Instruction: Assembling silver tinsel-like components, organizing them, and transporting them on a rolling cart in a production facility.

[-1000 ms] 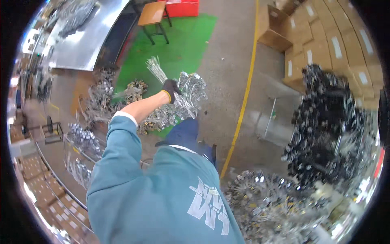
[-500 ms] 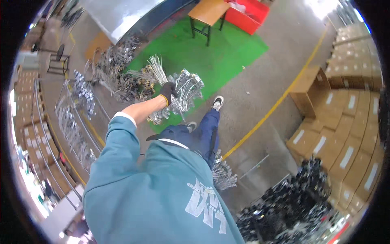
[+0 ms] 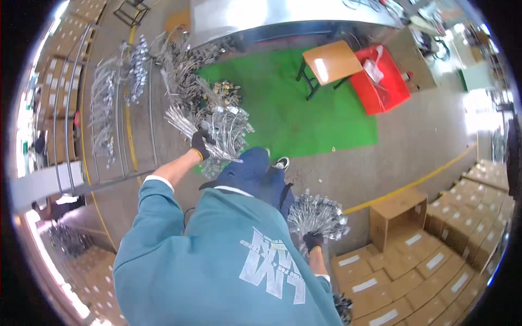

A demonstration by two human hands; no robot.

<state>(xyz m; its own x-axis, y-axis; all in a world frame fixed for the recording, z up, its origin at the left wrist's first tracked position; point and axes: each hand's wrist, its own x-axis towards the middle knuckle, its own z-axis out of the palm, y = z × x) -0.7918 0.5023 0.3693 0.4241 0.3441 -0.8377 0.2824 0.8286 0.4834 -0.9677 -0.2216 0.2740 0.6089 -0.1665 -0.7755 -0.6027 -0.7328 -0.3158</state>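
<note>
My left hand (image 3: 201, 144), in a dark glove with a yellow cuff edge, is closed round a bundle of pale, thin cables (image 3: 182, 122). Loose ends of it stick out on both sides of the fist. Beside that hand, more cables with silvery connectors (image 3: 231, 127) hang or lie over the green floor; whether they belong to the held bundle I cannot tell. Low on the right, my right hand (image 3: 313, 240), gloved too, grips a second cable bundle (image 3: 318, 214), whose metallic connector ends fan out away from the fist.
A large heap of cables (image 3: 185, 73) lies at the far left, by a metal rack (image 3: 120, 108) hung with more cables. A small wooden table (image 3: 331, 62) and a red bin (image 3: 380, 81) stand on the green mat (image 3: 283, 108). Stacked cartons (image 3: 402, 266) fill the right side.
The view has swung right, so the table and bin appear farther right and more of the rack's surroundings shifts. My right hand has come into sight with its cable bundle; the left keeps its grip.
</note>
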